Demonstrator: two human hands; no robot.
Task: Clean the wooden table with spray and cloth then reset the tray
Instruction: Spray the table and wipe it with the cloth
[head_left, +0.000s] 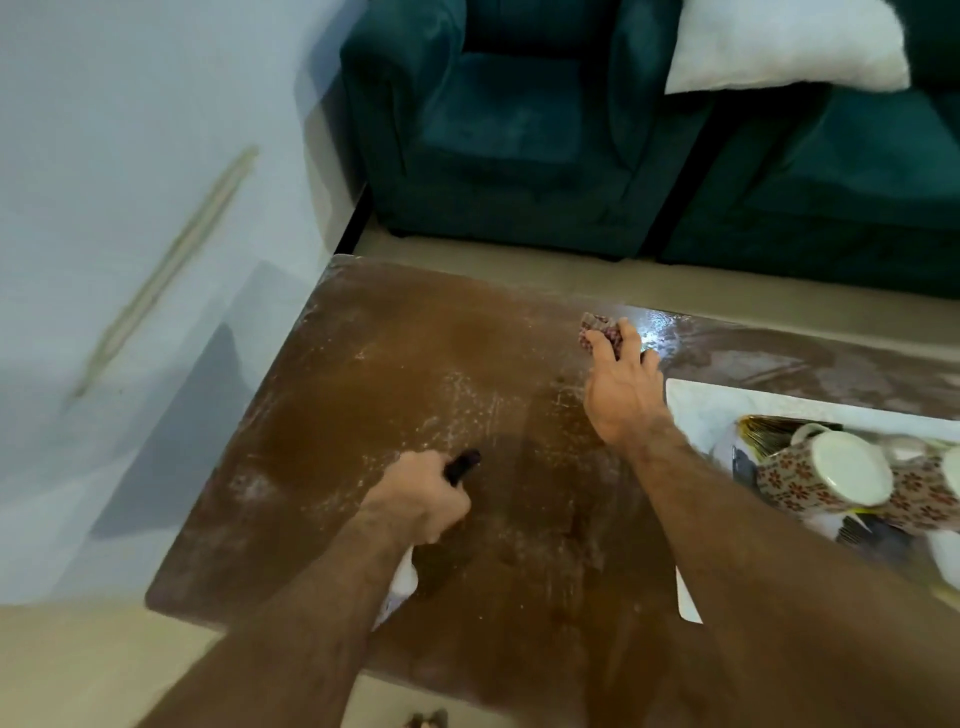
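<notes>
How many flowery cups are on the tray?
2: one flowery cup lies on the tray, another cup beside it at the picture's right edge. More may be hidden.

- The tabletop (363, 374) is brown wood, with whitish streaks and specks over its middle and left part.
- A wet, shiny patch (660, 332) lies near its far edge; duller smears run on to the right.
- A patterned cloth (597, 328) lies bunched on the wood at that patch, under the fingers of a hand.
- A white tray (696, 405) sits on the right side, carrying flowered cups tipped on their sides.
- The tabletop stands on a pale floor (78, 670).
</notes>
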